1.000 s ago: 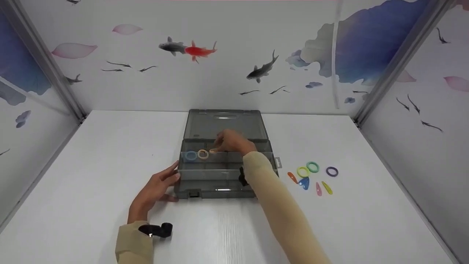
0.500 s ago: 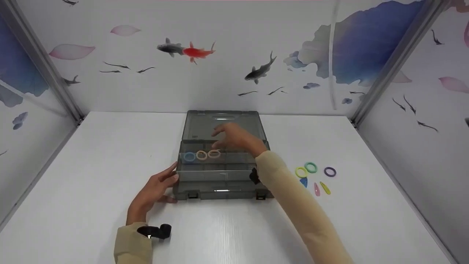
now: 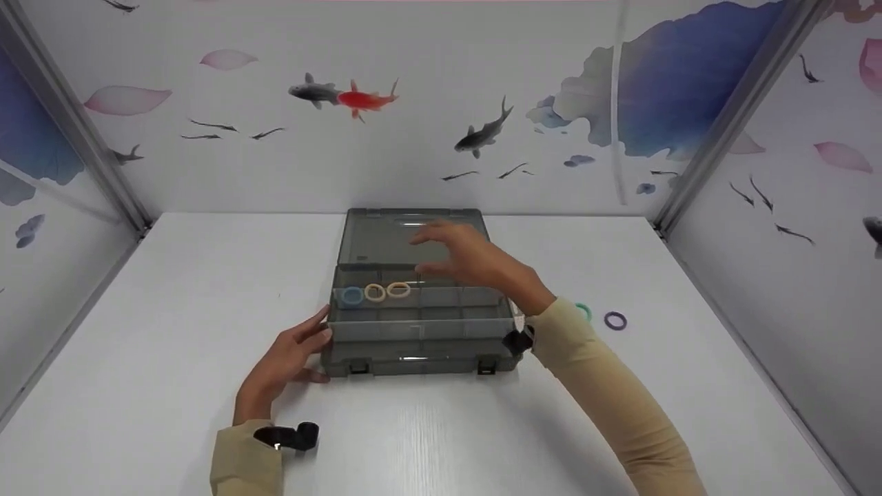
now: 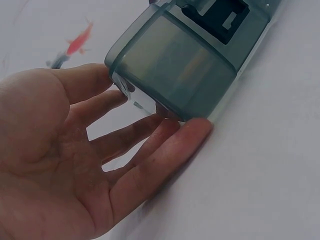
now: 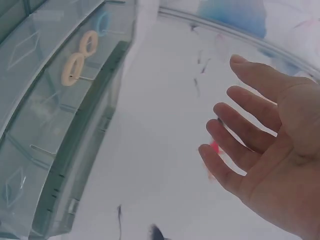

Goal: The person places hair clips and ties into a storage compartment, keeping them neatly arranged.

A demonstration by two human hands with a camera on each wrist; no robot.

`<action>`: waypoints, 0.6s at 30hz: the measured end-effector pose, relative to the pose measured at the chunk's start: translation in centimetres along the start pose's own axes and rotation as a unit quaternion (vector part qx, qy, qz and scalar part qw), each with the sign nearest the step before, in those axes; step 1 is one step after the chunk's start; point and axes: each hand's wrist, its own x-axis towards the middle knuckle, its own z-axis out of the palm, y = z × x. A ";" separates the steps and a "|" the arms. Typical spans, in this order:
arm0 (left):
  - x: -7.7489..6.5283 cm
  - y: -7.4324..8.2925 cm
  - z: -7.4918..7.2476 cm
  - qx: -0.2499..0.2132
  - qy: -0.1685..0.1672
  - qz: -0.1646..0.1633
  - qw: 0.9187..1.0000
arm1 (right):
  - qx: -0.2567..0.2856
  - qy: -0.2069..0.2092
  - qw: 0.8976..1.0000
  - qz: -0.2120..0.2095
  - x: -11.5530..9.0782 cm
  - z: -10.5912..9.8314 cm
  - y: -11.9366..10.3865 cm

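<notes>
A translucent grey compartment box [image 3: 448, 350] stands on the white table, its lid [image 3: 372, 238] laid back. A blue ring [image 3: 344, 297] and two beige rings, the nearer beige ring [image 5: 64, 75] clearest in the right wrist view, sit in a row in its left part. At the box's left end, my left hand [image 3: 286, 355] rests its fingertips on the side wall; its fingers [image 4: 150, 175] are extended. My right hand [image 3: 475, 258] hovers over the back of the box, fingers spread and relaxed, holding nothing. The rings lie apart from it.
To the right of the box lie a purple ring [image 3: 607, 320] and a green ring [image 3: 589, 312], the latter partly behind the right sleeve [image 3: 606, 379]. A printed wall [image 3: 413, 158] rises behind the table, with side panels left and right.
My right hand has released a beige ring beside the other beige one, lifted and drawn right with its fingers spreading. Its sleeve now covers the yellow ring and the hair clips. The left hand stays put.
</notes>
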 end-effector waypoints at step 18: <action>-0.1 -0.1 0.1 -0.002 0.002 0.001 1.000 | 0.061 0.172 0.983 -0.028 -9.7 -1.6 2.5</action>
